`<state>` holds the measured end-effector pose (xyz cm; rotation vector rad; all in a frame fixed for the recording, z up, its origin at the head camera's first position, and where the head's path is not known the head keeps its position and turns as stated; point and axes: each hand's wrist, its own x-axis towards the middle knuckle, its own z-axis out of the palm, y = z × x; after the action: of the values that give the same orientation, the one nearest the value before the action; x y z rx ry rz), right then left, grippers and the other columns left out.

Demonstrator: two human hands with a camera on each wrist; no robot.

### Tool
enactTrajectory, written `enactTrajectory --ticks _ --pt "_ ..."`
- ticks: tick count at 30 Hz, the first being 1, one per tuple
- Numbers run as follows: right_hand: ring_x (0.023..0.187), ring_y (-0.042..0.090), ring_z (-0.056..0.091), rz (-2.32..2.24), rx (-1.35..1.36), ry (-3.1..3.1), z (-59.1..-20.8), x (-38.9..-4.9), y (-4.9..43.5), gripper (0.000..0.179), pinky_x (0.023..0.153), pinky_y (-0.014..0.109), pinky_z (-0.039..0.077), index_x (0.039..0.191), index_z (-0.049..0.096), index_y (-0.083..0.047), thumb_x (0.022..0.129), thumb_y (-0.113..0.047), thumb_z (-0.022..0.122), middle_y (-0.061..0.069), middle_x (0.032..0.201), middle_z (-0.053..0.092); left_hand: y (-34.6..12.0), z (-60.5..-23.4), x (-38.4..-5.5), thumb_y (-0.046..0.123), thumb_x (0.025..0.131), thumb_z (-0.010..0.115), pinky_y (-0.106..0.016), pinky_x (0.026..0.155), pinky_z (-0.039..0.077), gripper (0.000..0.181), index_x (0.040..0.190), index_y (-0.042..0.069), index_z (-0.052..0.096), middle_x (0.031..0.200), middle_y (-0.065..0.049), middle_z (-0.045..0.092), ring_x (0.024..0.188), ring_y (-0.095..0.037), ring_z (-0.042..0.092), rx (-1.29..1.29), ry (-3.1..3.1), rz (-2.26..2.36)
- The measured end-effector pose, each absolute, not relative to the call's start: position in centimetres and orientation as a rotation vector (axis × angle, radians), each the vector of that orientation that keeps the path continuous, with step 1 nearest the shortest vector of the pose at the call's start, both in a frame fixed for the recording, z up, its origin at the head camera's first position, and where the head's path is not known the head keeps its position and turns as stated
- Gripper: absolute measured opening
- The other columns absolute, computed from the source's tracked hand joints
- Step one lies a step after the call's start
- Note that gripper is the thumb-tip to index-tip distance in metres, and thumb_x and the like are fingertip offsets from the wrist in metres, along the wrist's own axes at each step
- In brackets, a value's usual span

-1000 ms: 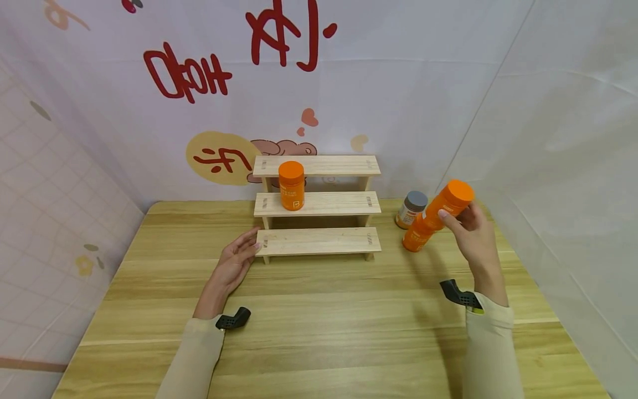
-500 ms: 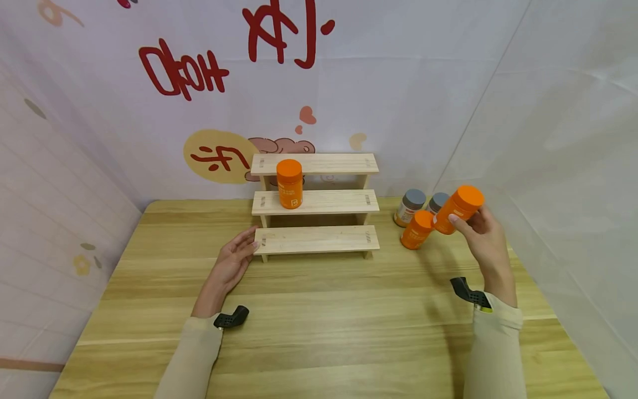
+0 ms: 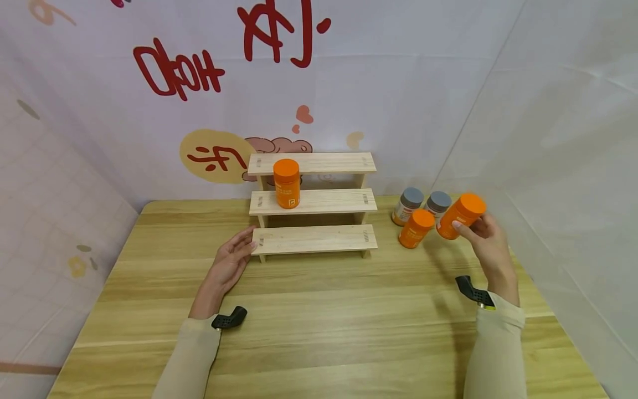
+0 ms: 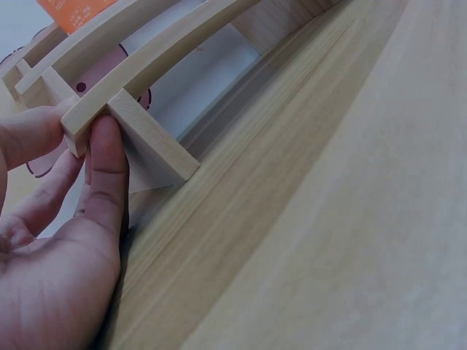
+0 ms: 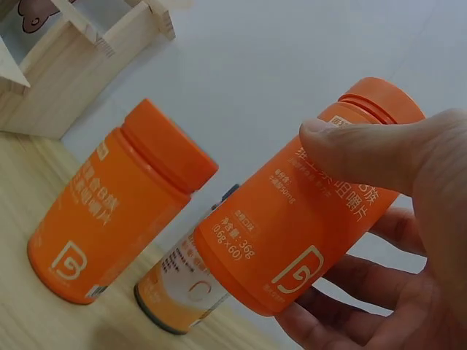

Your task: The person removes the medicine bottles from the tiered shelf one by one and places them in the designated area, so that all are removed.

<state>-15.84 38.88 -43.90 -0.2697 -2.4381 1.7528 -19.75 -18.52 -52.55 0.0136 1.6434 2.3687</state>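
My left hand (image 3: 230,260) pinches the left end of the lowest board of a three-tier wooden shelf (image 3: 314,239); in the left wrist view, thumb and fingers (image 4: 108,157) close on the board's end. At the right, my right hand (image 3: 490,244) grips an orange supplement bottle (image 3: 463,215), thumb on its label, fingers behind it. That bottle leans, its orange lid (image 5: 383,102) up. Beside it on the table stands a matching orange bottle (image 3: 415,230). A third orange bottle (image 3: 287,187) stands upright on the middle tier, toward the left.
Two grey-lidded bottles (image 3: 410,204) stand behind the orange ones near the table's back edge; the held bottle partly covers the right one. A patterned white cloth (image 3: 399,100) hangs behind and along the sides of the wooden table (image 3: 339,332).
My right hand has shifted right and lower with the orange bottle, away from the standing orange bottle, uncovering the second grey-lidded bottle. My left hand stays at the shelf's end.
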Motion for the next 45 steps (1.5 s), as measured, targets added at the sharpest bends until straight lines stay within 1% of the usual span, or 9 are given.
enactTrajectory --ticks 4,10,14,18,21,24,28,36,45 --pt "0.122 0.0 0.05 1.786 -0.306 -2.457 -44.8 -16.0 39.3 0.067 0.124 0.055 0.024 0.157 0.041 -0.036 0.097 -0.033 0.072 -0.009 0.147 0.053 -18.5 -52.5 -19.8 0.005 0.101 0.063 -0.013 0.084 0.05 0.066 0.16 0.002 0.032 0.123 0.001 0.051 0.107 -0.005 0.054 0.014 1.636 2.38" --pt "0.123 0.0 0.049 1.797 -0.318 -2.494 -46.3 -16.4 39.8 0.068 0.124 0.06 0.022 0.157 0.04 -0.035 0.097 -0.036 0.071 -0.01 0.145 0.053 -18.5 -52.6 -19.7 0.004 0.101 0.063 -0.012 0.085 0.051 0.067 0.16 0.001 0.031 0.124 0.0 0.052 0.109 -0.005 0.056 0.013 1.638 2.381" --pt "0.124 0.0 0.051 1.781 -0.273 -2.529 -47.2 -16.8 39.9 0.068 0.121 0.042 0.034 0.158 0.039 -0.034 0.098 -0.034 0.071 -0.007 0.144 0.054 -18.5 -52.5 -19.7 0.004 0.101 0.063 -0.012 0.083 0.05 0.067 0.16 0.002 0.031 0.122 0.001 0.05 0.105 -0.004 0.054 -0.003 1.64 2.375" --pt "0.123 -0.001 0.05 1.772 -0.275 -2.564 -47.9 -16.9 40.2 0.069 0.101 0.018 0.043 0.158 0.038 -0.035 0.098 -0.035 0.071 -0.006 0.145 0.053 -18.5 -52.5 -19.8 0.003 0.101 0.063 -0.013 0.084 0.051 0.067 0.16 0.003 0.032 0.122 0.0 0.051 0.106 -0.005 0.055 -0.014 1.639 2.374" --pt "0.12 -0.002 0.051 1.762 -0.277 -2.596 -48.4 -16.9 40.6 0.068 0.094 0.014 0.045 0.159 0.037 -0.033 0.099 -0.035 0.07 -0.004 0.144 0.052 -18.4 -52.6 -19.9 0.003 0.101 0.064 -0.013 0.086 0.051 0.067 0.16 0.002 0.032 0.123 0.0 0.052 0.109 -0.005 0.056 -0.006 1.634 2.379" --pt "0.12 -0.002 0.05 1.735 -0.28 -2.662 -48.9 -16.9 40.9 0.068 0.103 0.024 0.045 0.16 0.036 -0.032 0.099 -0.038 0.068 0.003 0.148 0.05 -18.4 -52.6 -19.9 0.003 0.101 0.064 -0.013 0.086 0.051 0.068 0.16 0.002 0.031 0.123 0.0 0.053 0.109 -0.005 0.056 -0.005 1.629 2.382" --pt "0.132 0.01 0.049 1.741 -0.276 -2.716 -49.4 -17.1 41.0 0.073 0.117 0.053 0.039 0.161 0.03 -0.038 0.099 -0.044 0.067 0.016 0.159 0.04 -18.5 -52.6 -19.9 0.003 0.101 0.063 -0.013 0.084 0.051 0.068 0.16 0.001 0.03 0.123 0.001 0.052 0.107 -0.005 0.056 -0.009 1.625 2.384" --pt "0.151 0.037 0.032 1.817 -0.281 -2.716 -49.4 -17.0 41.1 0.079 0.122 0.062 0.028 0.162 0.023 -0.044 0.097 -0.048 0.067 0.019 0.168 0.027 -18.5 -52.5 -19.7 0.002 0.102 0.06 -0.013 0.082 0.049 0.066 0.16 0.0 0.029 0.121 0.002 0.051 0.106 -0.004 0.054 0.002 1.636 2.381" --pt "0.138 0.032 0.043 1.669 -0.289 -2.761 -48.2 -16.7 40.8 0.08 0.114 0.064 0.033 0.163 0.025 -0.026 0.098 -0.049 0.066 0.021 0.157 0.042 -18.5 -52.8 -19.8 0.002 0.102 0.061 -0.013 0.089 0.051 0.065 0.16 0.002 0.032 0.125 0.002 0.052 0.112 -0.005 0.056 0.004 1.65 2.377"
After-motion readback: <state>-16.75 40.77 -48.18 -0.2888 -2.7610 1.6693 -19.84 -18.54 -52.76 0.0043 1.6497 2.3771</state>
